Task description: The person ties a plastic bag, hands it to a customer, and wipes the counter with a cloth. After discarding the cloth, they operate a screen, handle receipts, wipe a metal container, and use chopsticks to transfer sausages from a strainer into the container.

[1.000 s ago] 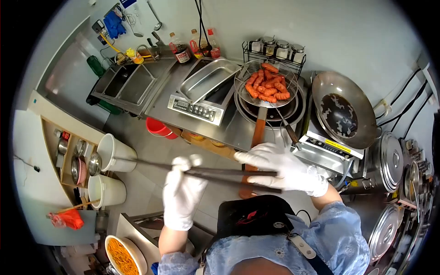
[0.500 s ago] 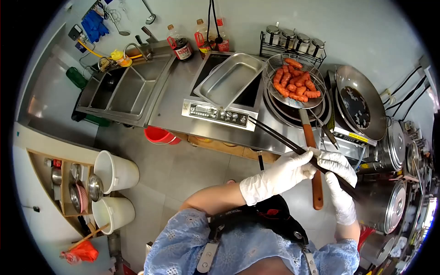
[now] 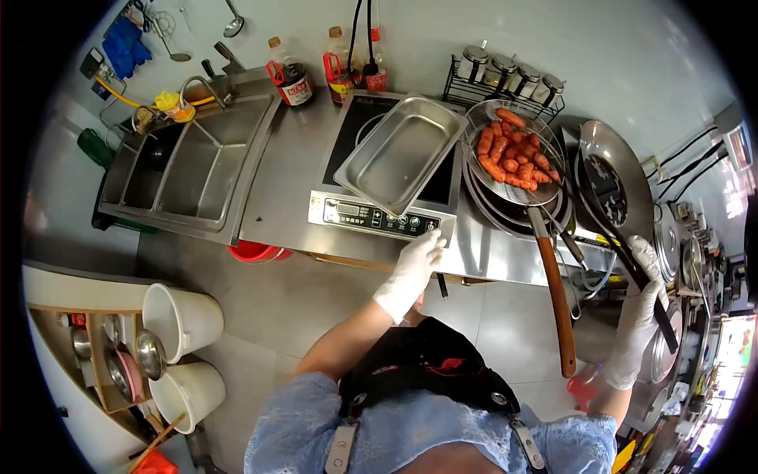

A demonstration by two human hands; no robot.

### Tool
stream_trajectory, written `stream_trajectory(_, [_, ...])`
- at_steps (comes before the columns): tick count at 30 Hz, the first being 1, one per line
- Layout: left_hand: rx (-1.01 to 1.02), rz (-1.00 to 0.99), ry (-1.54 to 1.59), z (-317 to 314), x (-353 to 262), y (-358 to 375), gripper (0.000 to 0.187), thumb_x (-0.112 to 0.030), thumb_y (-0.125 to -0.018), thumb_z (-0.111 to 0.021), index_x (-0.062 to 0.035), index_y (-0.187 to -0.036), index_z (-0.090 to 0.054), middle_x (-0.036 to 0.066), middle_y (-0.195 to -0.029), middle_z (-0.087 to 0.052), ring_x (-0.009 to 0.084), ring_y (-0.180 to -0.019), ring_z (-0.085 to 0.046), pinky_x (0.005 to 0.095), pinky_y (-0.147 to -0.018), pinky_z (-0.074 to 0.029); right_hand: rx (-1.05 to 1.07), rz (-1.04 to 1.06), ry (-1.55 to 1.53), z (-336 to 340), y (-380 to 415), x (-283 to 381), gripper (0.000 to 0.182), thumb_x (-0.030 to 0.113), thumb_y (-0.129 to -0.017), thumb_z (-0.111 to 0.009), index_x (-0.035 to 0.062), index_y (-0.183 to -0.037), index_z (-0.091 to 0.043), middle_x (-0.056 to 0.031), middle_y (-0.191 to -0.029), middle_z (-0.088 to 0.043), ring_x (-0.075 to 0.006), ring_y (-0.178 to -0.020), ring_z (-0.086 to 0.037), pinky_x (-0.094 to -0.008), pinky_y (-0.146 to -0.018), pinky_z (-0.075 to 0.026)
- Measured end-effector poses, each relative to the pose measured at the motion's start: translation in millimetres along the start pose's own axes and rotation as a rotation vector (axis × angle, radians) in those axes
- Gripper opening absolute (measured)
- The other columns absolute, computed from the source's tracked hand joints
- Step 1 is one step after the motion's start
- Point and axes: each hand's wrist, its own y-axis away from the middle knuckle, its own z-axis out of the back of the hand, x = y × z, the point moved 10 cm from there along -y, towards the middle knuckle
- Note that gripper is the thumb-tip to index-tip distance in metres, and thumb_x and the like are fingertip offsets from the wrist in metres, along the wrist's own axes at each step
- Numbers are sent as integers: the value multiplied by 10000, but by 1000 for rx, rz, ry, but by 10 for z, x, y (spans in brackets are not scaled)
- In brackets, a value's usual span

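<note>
My right hand (image 3: 643, 296), in a white glove, grips a pair of long dark chopsticks (image 3: 667, 332). Their tips reach the red sausages (image 3: 507, 150), which lie heaped in a wire strainer (image 3: 483, 175) over a stack of pans. The strainer's wooden handle (image 3: 557, 292) points toward me, with no hand on it. My left hand (image 3: 414, 268), also gloved, holds nothing; its fingers reach toward the front edge of the induction cooker (image 3: 322, 209). On that cooker, just beyond those fingers, sits a rectangular steel tray (image 3: 395, 150) with nothing in it.
A wok (image 3: 643, 174) with dark liquid stands right of the strainer. Spice jars in a wire rack (image 3: 450, 91) and sauce bottles (image 3: 290, 79) line the wall. At left is a steel sink (image 3: 201, 178). White buckets (image 3: 181, 316) stand on the floor, lower left.
My left hand has let go of the chopsticks and moved left toward the cooker. My right hand has shifted right, turning the chopsticks so their tips now reach the sausages.
</note>
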Motion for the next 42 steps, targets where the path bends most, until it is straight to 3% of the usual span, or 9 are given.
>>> stream_trajectory(2, [20, -33, 150, -135, -73, -314, 397, -253, -902, -585, -68, -1242, -498, 90, -1169, -554, 182, -1044, -529, 299, -923, -431, -29, -41, -110, -95, -194, -139, 542, 448, -958, -400, -41, -1104, -584, -159, -1190, -544, -263, -1136, -514, -375, -961, -446])
stream_trajectory(7, [-66, -142, 412, -73, -418, -643, 380, -281, -930, -541, -73, -1244, -492, 102, -1255, -507, 189, -1118, -499, 276, -962, -422, 67, -114, -264, -595, -674, -491, 257, 139, -885, -569, -49, -1052, -619, -177, -1115, -613, -280, -1087, -556, -379, -1002, -388])
stream_trajectory(11, [-120, -232, 404, 283, -638, -559, 395, -250, -942, -518, -32, -1267, -468, 109, -1292, -488, 204, -1179, -476, 294, -999, -403, 292, -214, -268, -1255, -902, -822, 211, 139, -894, -571, -44, -966, -646, -175, -1041, -640, -243, -971, -616, -333, -914, -463])
stream_trajectory(15, [-224, -365, 420, 939, -1035, -580, 426, -214, -922, -541, 0, -1275, -437, 141, -1271, -507, 241, -1189, -482, 314, -1020, -394, 366, -420, -430, -1862, -969, -1164, 342, 250, -896, -595, -66, -1027, -603, -176, -1077, -608, -234, -979, -607, -339, -864, -521])
stream_trajectory(20, [-185, -383, 295, 703, -1383, -699, 377, -152, -893, -571, 16, -1211, -456, 209, -1284, -478, 298, -1215, -457, 376, -1037, -387, 384, -299, -439, -2377, -1144, -1149, 204, 56, -827, -655, -27, -1013, -638, -101, -1044, -634, -176, -980, -588, -281, -915, -437])
stream_trajectory(27, [-159, -394, 300, 805, -1738, -829, 321, -201, -910, -570, 40, -1096, -468, 208, -1113, -557, 327, -1097, -548, 395, -993, -432, 508, -197, -288, -2862, -1089, -880, 180, 72, -827, -657, -12, -986, -662, -112, -987, -656, -201, -948, -607, -304, -884, -455])
stream_trajectory(31, [-256, -436, 120, 1435, -2055, -737, 269, -174, -912, -571, 7, -1076, -458, 176, -971, -564, 350, -995, -580, 442, -877, -512, 516, -84, -174, -2977, -1068, -679, 232, 140, -814, -686, -4, -994, -661, -117, -980, -658, -207, -910, -618, -303, -837, -476])
stream_trajectory(34, [-295, -479, 4, 1728, -2462, -694, 128, -148, -926, -548, -25, -960, -554, 73, -849, -598, 188, -721, -620, 330, -699, -551, 547, -109, -157, -3128, -1013, -580, 236, 135, -805, -695, -2, -995, -661, -119, -977, -660, -208, -905, -620, -297, -812, -487])
stream_trajectory(42, [-106, -339, -269, 1706, -2966, -997, 173, -145, -931, -530, -18, -1037, -579, 56, -845, -649, 138, -692, -617, 267, -631, -521, 660, -83, -124, -3648, -824, -342, 236, 60, -749, -721, -15, -965, -666, -146, -1005, -660, -217, -914, -647, -289, -815, -527])
